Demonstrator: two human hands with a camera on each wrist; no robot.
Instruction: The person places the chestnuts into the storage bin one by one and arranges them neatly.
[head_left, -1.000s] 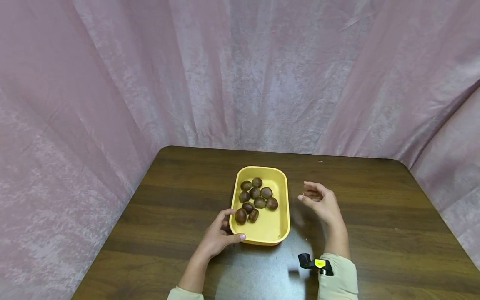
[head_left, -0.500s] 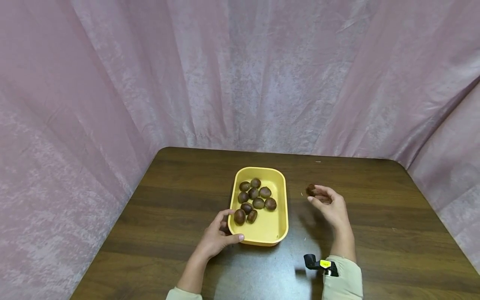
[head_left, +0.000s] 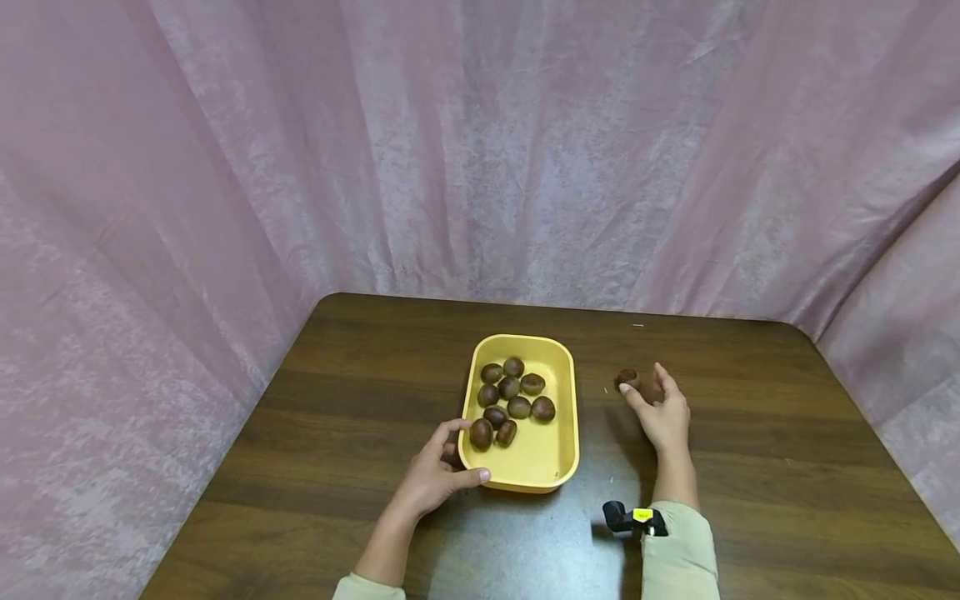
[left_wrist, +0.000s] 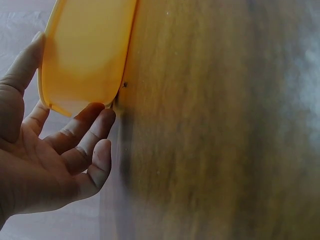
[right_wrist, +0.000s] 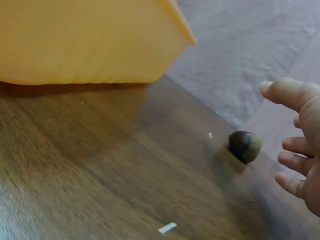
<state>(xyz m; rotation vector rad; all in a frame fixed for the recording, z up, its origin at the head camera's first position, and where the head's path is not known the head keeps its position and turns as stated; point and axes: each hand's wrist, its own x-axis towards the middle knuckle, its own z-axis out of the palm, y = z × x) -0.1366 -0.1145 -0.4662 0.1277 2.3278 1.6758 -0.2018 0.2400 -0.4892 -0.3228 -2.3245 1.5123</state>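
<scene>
A yellow box (head_left: 540,462) with several brown chestnuts (head_left: 518,407) inside stands on the table. My left hand (head_left: 433,477) holds the box's near left corner, thumb on the near rim and fingers along the left side. From below, the left wrist view shows the fingers of this hand (left_wrist: 65,145) bent against the box. To the right of the box a single chestnut (head_left: 627,378) lies on the wood. Beside it my right hand (head_left: 666,417) has thumb and fingers spread. In the right wrist view a gap separates that hand (right_wrist: 302,135) from the chestnut (right_wrist: 245,146).
The brown wooden table (head_left: 360,358) reaches back to a pink curtain (head_left: 495,167). Small pale scraps (right_wrist: 168,228) lie on the wood right of the box. A black camera mount (head_left: 633,518) sits on the right wrist.
The lone chestnut, not visible at first, showed at the right fingertips half a second ago. Now the right fingers have spread away from it. The left hand and box keep their place.
</scene>
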